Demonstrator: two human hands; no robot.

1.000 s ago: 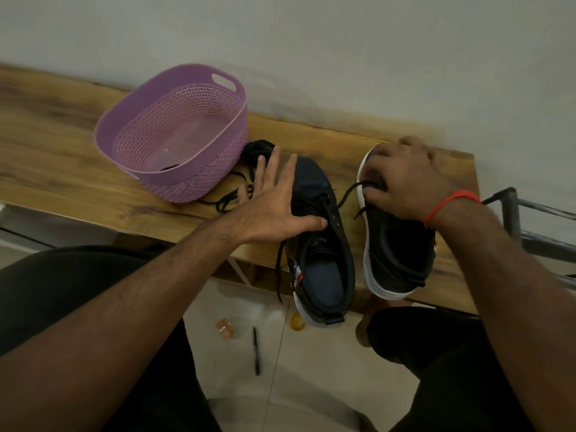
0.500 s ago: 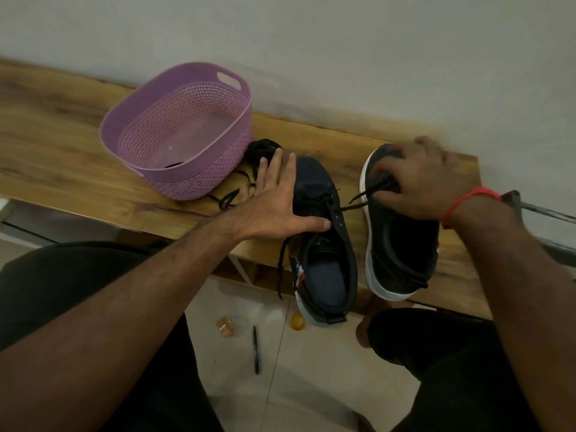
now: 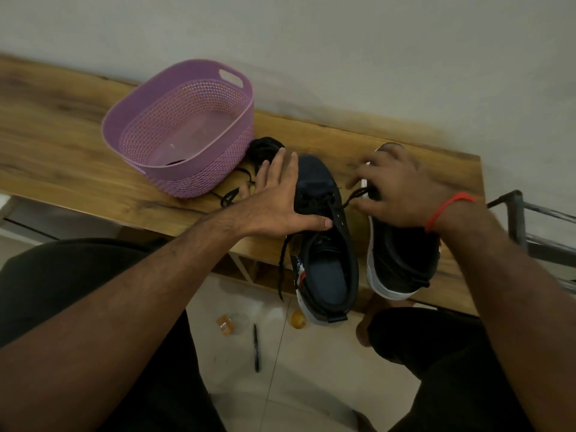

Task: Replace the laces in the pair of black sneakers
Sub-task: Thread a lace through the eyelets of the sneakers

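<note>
Head view: lace (image 3: 355, 196) btwn right-hand fingers (image 3: 371, 190).

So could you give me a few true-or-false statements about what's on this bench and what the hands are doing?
1. The purple basket stands left of both sneakers. True.
2. The right hand lies flat and holds nothing. False: it pinches a black lace running from the left sneaker.
3. The left hand presses open-fingered on the left sneaker. True.
4. The pen lies on the bench. False: it lies on the floor.
5. The right sneaker has a white sole. True.
</note>
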